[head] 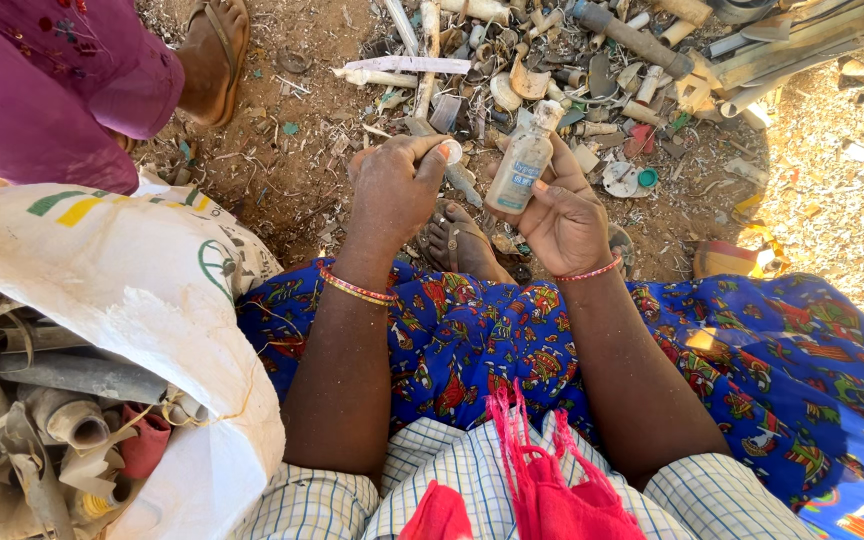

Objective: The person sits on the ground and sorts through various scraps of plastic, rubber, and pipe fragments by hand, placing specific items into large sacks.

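Observation:
My right hand (564, 215) holds a small clear plastic bottle (520, 162) with a pale label, its open neck pointing up and away. My left hand (394, 185) is closed, pinching a small round white cap (450, 151) between thumb and fingers just left of the bottle's neck. Both wrists wear thin bangles. My hands hover over my blue patterned skirt (472, 340) and my sandalled foot (457, 243).
A white woven sack (142, 300) at the left holds grey pipe pieces and scrap. A heap of broken plastic pipes and bits (592, 60) lies on the dirt ahead. Another person's foot in a sandal (214, 55) and purple clothing are at the top left.

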